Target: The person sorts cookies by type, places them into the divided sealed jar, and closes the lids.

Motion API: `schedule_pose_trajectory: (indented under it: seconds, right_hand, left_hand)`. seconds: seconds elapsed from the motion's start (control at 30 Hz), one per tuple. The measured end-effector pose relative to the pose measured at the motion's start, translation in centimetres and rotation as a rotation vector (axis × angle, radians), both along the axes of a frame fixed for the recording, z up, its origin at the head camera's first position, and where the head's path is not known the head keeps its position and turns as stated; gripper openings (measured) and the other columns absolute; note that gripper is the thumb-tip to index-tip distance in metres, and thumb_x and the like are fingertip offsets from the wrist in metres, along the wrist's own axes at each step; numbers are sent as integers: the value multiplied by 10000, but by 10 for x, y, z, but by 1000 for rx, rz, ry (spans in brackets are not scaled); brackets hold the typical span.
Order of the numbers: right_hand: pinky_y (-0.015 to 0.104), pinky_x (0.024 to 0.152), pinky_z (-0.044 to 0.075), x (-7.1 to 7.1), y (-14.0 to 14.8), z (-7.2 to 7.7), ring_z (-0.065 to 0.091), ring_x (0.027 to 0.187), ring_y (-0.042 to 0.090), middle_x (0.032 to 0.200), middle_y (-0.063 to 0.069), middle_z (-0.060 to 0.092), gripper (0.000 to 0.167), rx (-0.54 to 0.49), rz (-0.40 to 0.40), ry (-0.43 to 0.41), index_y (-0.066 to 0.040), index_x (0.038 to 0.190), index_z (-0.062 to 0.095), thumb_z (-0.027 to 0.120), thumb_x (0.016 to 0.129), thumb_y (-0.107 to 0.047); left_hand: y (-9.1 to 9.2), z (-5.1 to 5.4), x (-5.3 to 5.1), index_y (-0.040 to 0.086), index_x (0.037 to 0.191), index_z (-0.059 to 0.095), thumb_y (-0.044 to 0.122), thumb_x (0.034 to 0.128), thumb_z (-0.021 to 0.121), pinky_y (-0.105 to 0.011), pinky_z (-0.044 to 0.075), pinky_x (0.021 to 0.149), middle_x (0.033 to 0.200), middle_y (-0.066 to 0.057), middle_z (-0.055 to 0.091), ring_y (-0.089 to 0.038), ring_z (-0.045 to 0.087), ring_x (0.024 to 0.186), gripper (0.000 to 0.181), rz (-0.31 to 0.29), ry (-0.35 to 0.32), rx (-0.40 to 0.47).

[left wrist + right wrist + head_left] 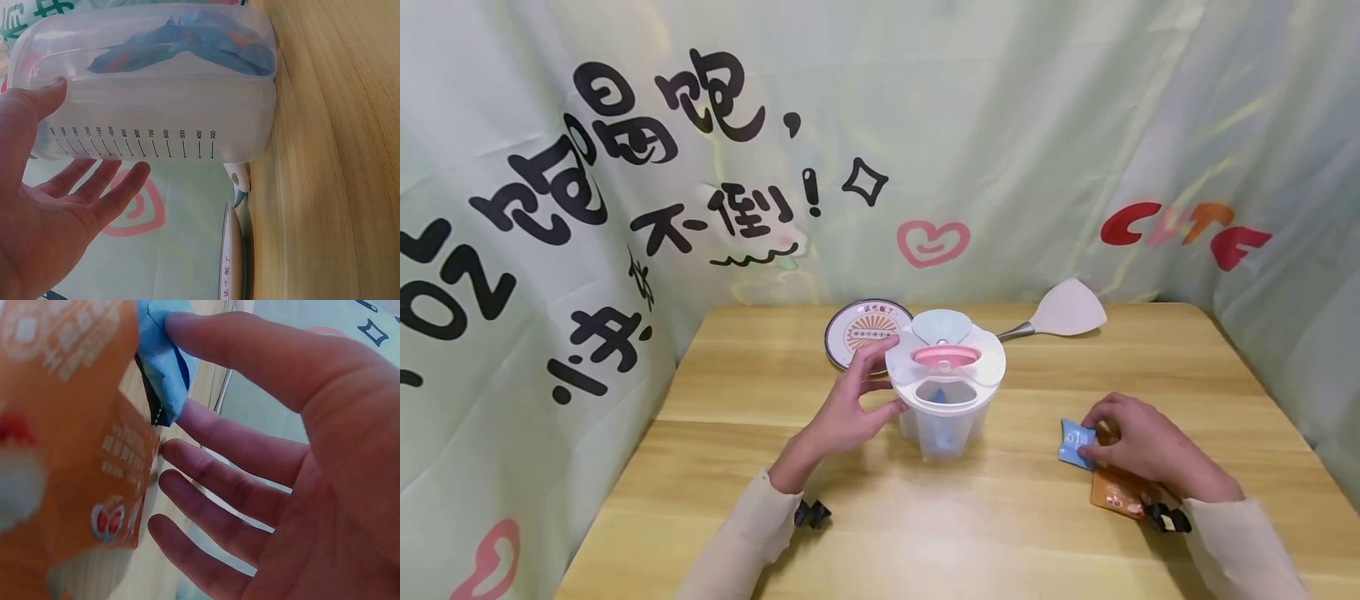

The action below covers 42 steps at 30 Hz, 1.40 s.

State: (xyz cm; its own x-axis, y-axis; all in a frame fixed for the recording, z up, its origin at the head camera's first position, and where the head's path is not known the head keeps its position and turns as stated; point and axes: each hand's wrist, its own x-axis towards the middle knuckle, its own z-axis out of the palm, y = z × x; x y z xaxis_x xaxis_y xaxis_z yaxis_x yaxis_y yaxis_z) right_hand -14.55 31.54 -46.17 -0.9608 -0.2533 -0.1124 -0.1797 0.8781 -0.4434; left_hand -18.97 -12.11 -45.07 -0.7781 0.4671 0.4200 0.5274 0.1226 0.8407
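Note:
My left hand holds the left side of a translucent plastic container with a white lid and pink handle. In the left wrist view its thumb lies on the near side and its fingers reach behind, beside the printed measuring scale. A blue packet shows through the container's wall. At the right, my right hand pinches a small blue packet between thumb and index finger; the other fingers are loosely bent. Under this hand lies an orange packet, which looms large in the right wrist view.
Behind the container stand a round patterned plate and a spatula with a broad pale blade. A printed curtain hangs around the wooden table. A small brown item shows beside the right fingers.

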Motion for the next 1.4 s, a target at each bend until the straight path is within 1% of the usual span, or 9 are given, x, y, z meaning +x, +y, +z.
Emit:
schedule_pose_trajectory:
  seconds: [0.17, 0.27, 0.37, 0.53, 0.73, 0.83, 1.0, 1.23, 1.4]
  right_hand:
    - [570, 899, 621, 1, -9, -5, 668, 997, 295, 1128, 129, 742, 389, -69, -54, -44, -81, 1083, 725, 969, 826, -241]
    - [526, 869, 667, 2, -14, -8, 710, 999, 261, 1101, 88, 766, 363, -147, -59, -28, -87, 1127, 709, 938, 862, -183]
    - [397, 821, 694, 3, -18, -10, 733, 953, 162, 1053, 57, 784, 285, -224, -43, 53, -91, 1124, 724, 895, 897, -100]
    - [199, 740, 633, 5, -24, -5, 669, 885, -70, 1020, 42, 799, 210, -330, -45, 190, -108, 1089, 750, 851, 924, -27]
    - [150, 773, 616, 10, -33, 18, 664, 931, -78, 1093, 49, 783, 231, -424, -88, 227, -116, 1150, 741, 848, 950, -72]
    - [120, 785, 612, 13, -40, 33, 684, 939, -61, 1102, -45, 761, 256, -477, -95, 266, -106, 1174, 737, 847, 948, -56]
    - [112, 789, 631, 16, -53, 57, 729, 928, -39, 1096, -201, 720, 289, -593, -37, 360, -48, 1162, 741, 838, 911, 57]
    - [139, 820, 648, 16, -66, 84, 746, 900, 15, 1105, -143, 756, 361, -690, 39, 460, 14, 1125, 752, 820, 828, 208]
    - [161, 841, 657, 17, -74, 100, 748, 887, 46, 1089, -50, 782, 409, -789, 144, 522, 47, 1091, 753, 790, 771, 300]
  left_hand:
    - [-2, -7, 7, 162, 1630, 366, -57, 928, 812, -515, 646, 1061, 1606, -177, 564, -401, 648, 1372, 860, 1, -20, 2]
    - [-2, -9, 10, 159, 1633, 366, -53, 928, 815, -534, 645, 1056, 1601, -183, 570, -409, 649, 1372, 862, 1, -21, 9]
    - [-2, -11, 11, 159, 1631, 367, -56, 928, 814, -525, 646, 1057, 1611, -174, 563, -403, 647, 1378, 860, 1, -25, 13]
    - [-2, -11, 11, 159, 1629, 368, -65, 931, 809, -510, 644, 1065, 1630, -151, 547, -387, 641, 1393, 856, -2, -31, 8]
    - [-3, -9, 11, 157, 1638, 360, -57, 932, 810, -541, 645, 1054, 1640, -178, 531, -421, 641, 1385, 864, -1, -16, 7]
    - [-3, -7, 10, 170, 1639, 360, -54, 936, 807, -513, 643, 1065, 1652, -163, 521, -409, 637, 1392, 863, 1, -25, 2]
    - [-2, -5, 8, 169, 1636, 360, -59, 938, 802, -515, 635, 1079, 1643, -148, 532, -401, 627, 1406, 857, 0, -37, 6]
    - [0, -1, 3, 157, 1633, 356, -66, 933, 804, -499, 637, 1080, 1643, -157, 531, -411, 629, 1403, 861, -3, -17, 2]
    - [0, 0, 1, 151, 1633, 352, -69, 927, 809, -496, 641, 1074, 1637, -175, 532, -449, 625, 1394, 869, -9, -2, 0]
